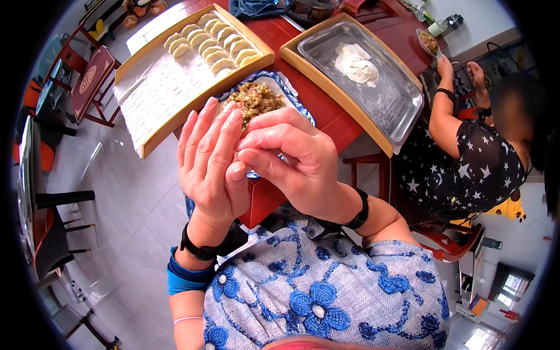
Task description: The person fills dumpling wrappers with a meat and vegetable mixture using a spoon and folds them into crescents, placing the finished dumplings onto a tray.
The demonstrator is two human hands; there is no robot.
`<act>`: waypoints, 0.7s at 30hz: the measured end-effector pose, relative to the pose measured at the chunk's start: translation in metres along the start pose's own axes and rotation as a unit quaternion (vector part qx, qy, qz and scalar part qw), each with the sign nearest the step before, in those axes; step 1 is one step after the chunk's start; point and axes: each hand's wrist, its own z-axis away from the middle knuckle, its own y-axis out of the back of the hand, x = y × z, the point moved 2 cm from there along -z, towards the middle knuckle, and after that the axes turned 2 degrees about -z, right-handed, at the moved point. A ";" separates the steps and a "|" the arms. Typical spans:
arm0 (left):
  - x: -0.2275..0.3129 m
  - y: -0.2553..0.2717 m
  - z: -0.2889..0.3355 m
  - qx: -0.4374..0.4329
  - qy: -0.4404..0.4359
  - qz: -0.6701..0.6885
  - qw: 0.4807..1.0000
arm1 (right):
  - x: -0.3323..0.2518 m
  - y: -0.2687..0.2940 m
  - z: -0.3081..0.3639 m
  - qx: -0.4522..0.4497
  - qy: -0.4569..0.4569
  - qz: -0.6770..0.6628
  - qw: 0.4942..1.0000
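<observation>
My left hand (211, 166) is raised with its fingers stretched out and close together. Against it, my right hand (300, 160) has thumb and fingers pinched. Whatever sits between the two hands is hidden. Just beyond them stands a blue-and-white dish (304, 114) with chopped filling (256, 98) in it, partly covered by my fingers. To the far left, a shallow box lined with white cloth (157, 102) carries rows of folded dumplings (216, 44). On the right, a metal tray (388, 96) in another box holds a pile of pale dough wrappers (357, 64).
Both boxes and the dish rest on a red table (326, 125). At the right a person in a star-patterned top (466, 157) reaches toward a bowl of filling (429, 42). Chairs, including a red wooden chair (93, 84), stand on the tiled floor at left.
</observation>
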 end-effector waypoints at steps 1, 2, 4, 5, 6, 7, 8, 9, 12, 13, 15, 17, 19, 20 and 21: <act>0.000 0.000 -0.001 0.019 -0.001 0.018 1.000 | 0.003 -0.001 0.001 0.008 0.000 -0.062 0.998; 0.000 0.000 -0.002 0.037 -0.002 0.036 0.999 | 0.007 -0.004 0.003 0.015 0.001 -0.124 0.992; 0.002 0.001 -0.002 0.053 0.009 0.057 0.997 | 0.014 -0.016 0.010 0.007 -0.109 -0.373 0.921; 0.003 0.000 -0.003 0.066 0.021 0.081 0.994 | 0.016 -0.021 0.013 -0.013 -0.135 -0.383 0.914; 0.006 -0.002 -0.003 0.079 0.033 0.105 0.991 | 0.020 -0.024 0.015 -0.033 -0.160 -0.393 0.905; 0.007 -0.004 -0.003 0.093 0.047 0.129 0.986 | 0.022 -0.029 0.017 -0.054 -0.185 -0.402 0.895; 0.006 -0.005 -0.001 0.072 0.052 0.118 0.989 | 0.022 -0.034 0.018 -0.061 -0.170 -0.360 0.916; 0.006 -0.007 -0.001 0.067 0.052 0.114 0.990 | 0.020 -0.034 0.018 -0.055 -0.168 -0.347 0.921; 0.006 -0.009 0.002 0.053 0.061 0.096 0.992 | 0.011 -0.032 0.012 -0.015 -0.160 -0.289 0.944; 0.005 -0.010 0.003 0.054 0.055 0.102 0.992 | 0.011 -0.028 0.012 -0.029 -0.159 -0.253 0.954; 0.004 -0.014 0.006 0.058 0.043 0.113 0.991 | 0.011 -0.022 0.012 -0.058 -0.155 -0.179 0.970; 0.005 -0.016 0.009 0.048 0.052 0.126 0.990 | 0.011 -0.020 0.011 -0.033 -0.116 -0.122 0.985; 0.005 -0.016 0.009 0.035 0.055 0.146 0.987 | 0.008 -0.018 0.008 -0.028 -0.077 -0.082 0.993; 0.005 -0.015 0.008 0.038 0.046 0.158 0.986 | 0.009 -0.019 0.008 -0.021 -0.056 -0.066 0.996; 0.005 -0.015 0.007 0.030 0.051 0.168 0.984 | 0.012 -0.020 0.010 -0.013 -0.035 -0.049 0.998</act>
